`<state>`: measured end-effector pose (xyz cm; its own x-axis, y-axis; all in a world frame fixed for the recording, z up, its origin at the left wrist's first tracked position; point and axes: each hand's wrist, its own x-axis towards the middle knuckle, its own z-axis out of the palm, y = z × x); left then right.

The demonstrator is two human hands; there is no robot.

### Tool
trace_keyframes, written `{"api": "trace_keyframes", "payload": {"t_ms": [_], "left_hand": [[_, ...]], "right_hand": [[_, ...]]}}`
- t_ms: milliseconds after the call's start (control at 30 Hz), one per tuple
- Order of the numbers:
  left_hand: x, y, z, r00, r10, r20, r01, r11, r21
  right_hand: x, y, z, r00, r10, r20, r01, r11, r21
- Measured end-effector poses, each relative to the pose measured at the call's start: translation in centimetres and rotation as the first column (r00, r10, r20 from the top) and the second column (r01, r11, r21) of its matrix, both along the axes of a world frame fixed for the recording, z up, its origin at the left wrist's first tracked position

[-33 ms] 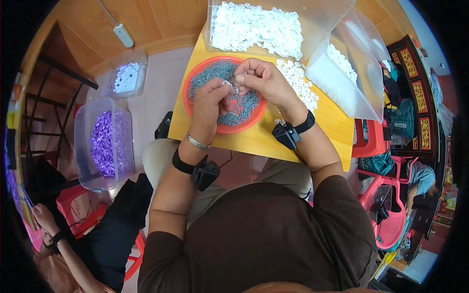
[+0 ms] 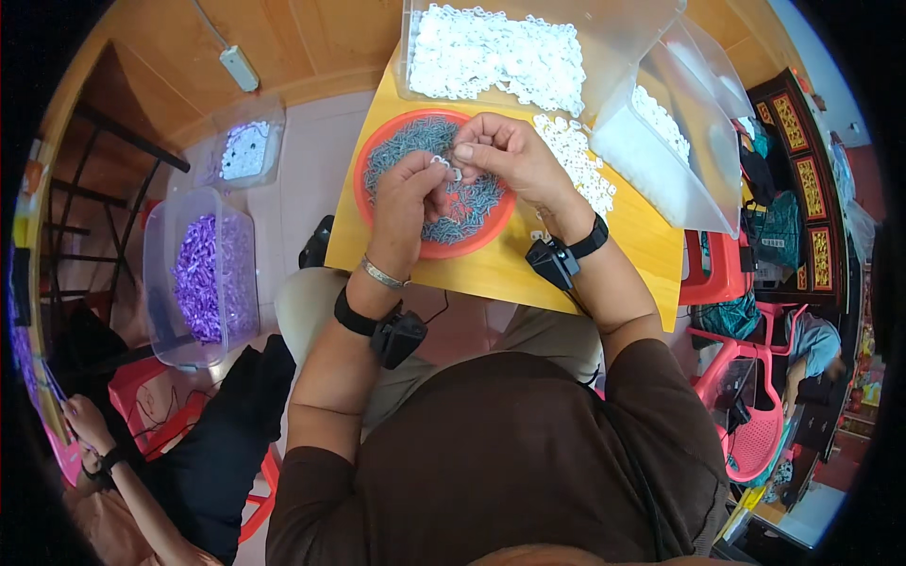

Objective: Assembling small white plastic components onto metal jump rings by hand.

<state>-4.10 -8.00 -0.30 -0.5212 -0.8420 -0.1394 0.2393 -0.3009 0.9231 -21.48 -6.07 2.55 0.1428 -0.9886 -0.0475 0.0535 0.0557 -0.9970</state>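
Nearest the viewer, both forearms rise from the lower edge, each with a black strap and small black device at the wrist; the left wrist also carries a thin silver bangle [image 2: 382, 274]. The left hand [image 2: 412, 200] and right hand [image 2: 505, 156] meet just above the orange bowl [image 2: 377, 219], held low over it so that anything dropped would fall back among the contents. The fingers [image 2: 442, 185] of the left hand are pressed together around a small white ring-shaped piece [image 2: 444, 162], and the right hand's thumb and forefinger close in on the same piece from the other side (it looks as if a second part is pinched there, but it is too small to tell).

Under the fingers, the bowl holds a heap of small grey-blue parts [image 2: 415, 141], and it sits on the yellow surface [image 2: 623, 247], close enough that neither arm has to stretch. Just right of the fingers lies a loose pile of white pieces [image 2: 576, 165]. Beyond the fingers stands a clear tub of white pieces [image 2: 495, 52], and a second clear tub [image 2: 675, 160] tilts well to the right, its far side cut off by the rim.

Far left of the fingers, on the floor, a clear tub of purple pieces [image 2: 198, 278] sits beside another person, whose hand [image 2: 90, 424] shows at the lower left.
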Motion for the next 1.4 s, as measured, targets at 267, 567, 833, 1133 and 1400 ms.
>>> {"api": "trace_keyframes", "payload": {"t_ms": [267, 567, 833, 1133, 1400], "left_hand": [[-0.7, 0.7, -0.1, 0.998, 0.041, -0.039, -0.042, 0.999, -0.02], [-0.9, 0.9, -0.3, 0.998, 0.056, -0.01, -0.057, 0.996, -0.072], [-1.0, 1.1, 0.0, 0.995, 0.084, -0.044, -0.086, 0.996, -0.036], [-1.6, 1.6, -0.1, 0.984, 0.176, -0.023, -0.177, 0.979, -0.103], [-1.0, 1.0, -0.2, 0.998, 0.061, -0.016, -0.062, 0.996, -0.06]], "right_hand": [[0.6, 0.2, -0.4, 0.994, -0.086, 0.063, 0.088, 0.996, -0.025], [0.6, 0.3, -0.7, 0.999, -0.034, 0.001, 0.034, 0.999, -0.037], [1.0, 0.5, -0.5, 0.998, -0.013, -0.067, 0.01, 0.999, -0.05], [1.3, 0.5, -1.7, 0.997, -0.059, -0.043, 0.055, 0.995, -0.081], [1.0, 0.5, -1.3, 0.998, -0.043, 0.037, 0.044, 0.998, -0.038]]}}
